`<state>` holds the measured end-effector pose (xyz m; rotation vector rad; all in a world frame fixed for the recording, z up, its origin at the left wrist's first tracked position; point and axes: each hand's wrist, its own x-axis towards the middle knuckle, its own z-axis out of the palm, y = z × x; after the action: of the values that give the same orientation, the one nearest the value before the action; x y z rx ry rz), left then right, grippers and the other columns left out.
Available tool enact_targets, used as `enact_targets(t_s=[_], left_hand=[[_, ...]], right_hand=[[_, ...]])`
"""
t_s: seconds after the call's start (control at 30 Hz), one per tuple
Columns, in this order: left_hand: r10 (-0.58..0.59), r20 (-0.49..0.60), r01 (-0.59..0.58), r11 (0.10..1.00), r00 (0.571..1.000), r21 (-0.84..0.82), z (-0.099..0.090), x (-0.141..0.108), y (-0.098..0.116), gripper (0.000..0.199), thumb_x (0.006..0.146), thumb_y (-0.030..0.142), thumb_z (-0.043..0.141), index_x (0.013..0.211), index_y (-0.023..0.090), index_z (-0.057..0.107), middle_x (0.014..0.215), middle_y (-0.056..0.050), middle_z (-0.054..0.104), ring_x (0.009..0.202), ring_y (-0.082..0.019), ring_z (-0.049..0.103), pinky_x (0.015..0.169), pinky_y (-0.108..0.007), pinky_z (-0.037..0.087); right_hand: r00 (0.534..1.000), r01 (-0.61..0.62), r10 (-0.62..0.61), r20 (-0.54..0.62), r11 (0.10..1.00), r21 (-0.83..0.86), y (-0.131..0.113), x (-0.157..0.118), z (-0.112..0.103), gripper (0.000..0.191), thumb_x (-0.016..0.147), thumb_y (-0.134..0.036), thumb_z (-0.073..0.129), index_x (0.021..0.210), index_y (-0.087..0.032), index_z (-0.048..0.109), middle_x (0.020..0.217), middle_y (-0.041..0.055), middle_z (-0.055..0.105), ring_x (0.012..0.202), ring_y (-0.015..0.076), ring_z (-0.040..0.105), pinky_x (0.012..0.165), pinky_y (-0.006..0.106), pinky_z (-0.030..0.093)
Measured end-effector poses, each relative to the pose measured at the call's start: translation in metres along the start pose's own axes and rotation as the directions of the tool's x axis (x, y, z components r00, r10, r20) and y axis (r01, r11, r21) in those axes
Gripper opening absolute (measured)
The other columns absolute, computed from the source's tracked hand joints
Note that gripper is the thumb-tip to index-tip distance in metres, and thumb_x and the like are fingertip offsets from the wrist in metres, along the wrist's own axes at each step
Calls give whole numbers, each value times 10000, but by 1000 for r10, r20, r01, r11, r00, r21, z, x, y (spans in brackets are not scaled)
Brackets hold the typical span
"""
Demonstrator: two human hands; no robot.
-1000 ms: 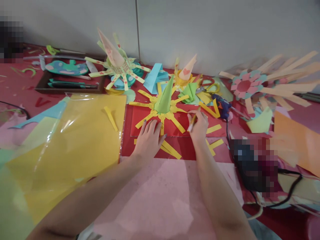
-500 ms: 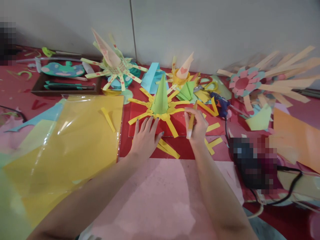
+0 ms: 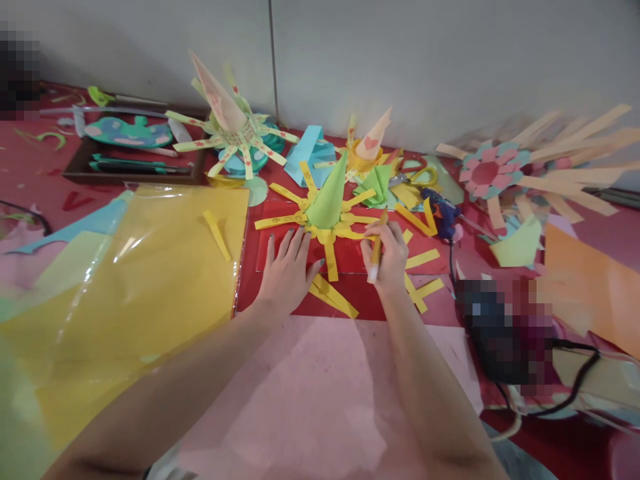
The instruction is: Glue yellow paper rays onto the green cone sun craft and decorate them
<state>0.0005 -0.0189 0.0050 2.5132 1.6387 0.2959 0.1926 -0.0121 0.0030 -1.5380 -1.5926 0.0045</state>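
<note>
A green paper cone [image 3: 327, 200] stands in the middle of a ring of yellow paper strips [image 3: 331, 257] that spread out like rays over a red board [image 3: 367, 256]. My left hand [image 3: 287, 273] lies with fingers spread at the near left of the ring, its fingertips by the strips. At the ring's right side, my right hand [image 3: 393, 257] is closed around an orange-yellow pen [image 3: 377, 252], held near the end of a strip. Loose yellow strips [image 3: 334, 295] lie just in front of the board.
Behind stand paper figures with pink cones [image 3: 220, 100] and scissors [image 3: 423, 175]. A blue glue gun [image 3: 441, 212] lies to the right. A brown tray [image 3: 135, 175] and yellow sheets in clear plastic [image 3: 165, 267] are on the left.
The yellow ring with the cone has turned a little, so its strips point differently. My right hand has shifted slightly down with the pen.
</note>
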Motion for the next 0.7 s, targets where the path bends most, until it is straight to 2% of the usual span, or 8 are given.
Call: enact_targets(t_s=[0.1,0.17,0.33,0.53,0.7], left_hand=[[-6,-11,6,1000,1000,-1,0,1,0,539,975,396,278,1407,86,367,1466,-133,382,1367,-294,322,1149,-534,163],[-12,-16,12,1000,1000,-1,-1,1,0,536,975,397,277,1405,89,370,1466,-133,382,1369,-293,320,1148,-537,166],[-26,-13,26,1000,1000,4,-1,3,0,531,973,378,276,1396,75,381,1463,-143,384,1370,-294,319,1147,-540,173],[-68,-33,67,998,997,-14,-2,8,-5,538,970,387,268,1393,75,385,1461,-146,385,1378,-285,305,1152,-529,167],[-87,-41,84,994,995,-74,-3,10,-9,549,966,408,282,1413,98,353,1459,-154,386,1384,-288,294,1147,-545,163]], right_hand=[[999,32,-33,42,999,36,-1,0,0,130,763,-145,443,718,-231,530,863,57,597,795,171,618,684,331,516],[998,38,-40,57,998,50,-2,-1,-2,183,766,-109,405,693,-229,523,822,46,604,772,166,623,698,334,519],[999,-22,20,37,997,76,-5,-5,-4,258,734,-46,360,699,-225,543,710,16,587,673,154,606,636,308,516],[997,-46,32,69,976,212,-4,-7,0,275,733,-52,356,769,-217,572,758,-4,592,581,102,619,532,243,516],[994,-92,87,68,993,74,-4,-6,2,247,763,-90,373,770,-219,584,788,30,650,760,157,648,720,315,540]])
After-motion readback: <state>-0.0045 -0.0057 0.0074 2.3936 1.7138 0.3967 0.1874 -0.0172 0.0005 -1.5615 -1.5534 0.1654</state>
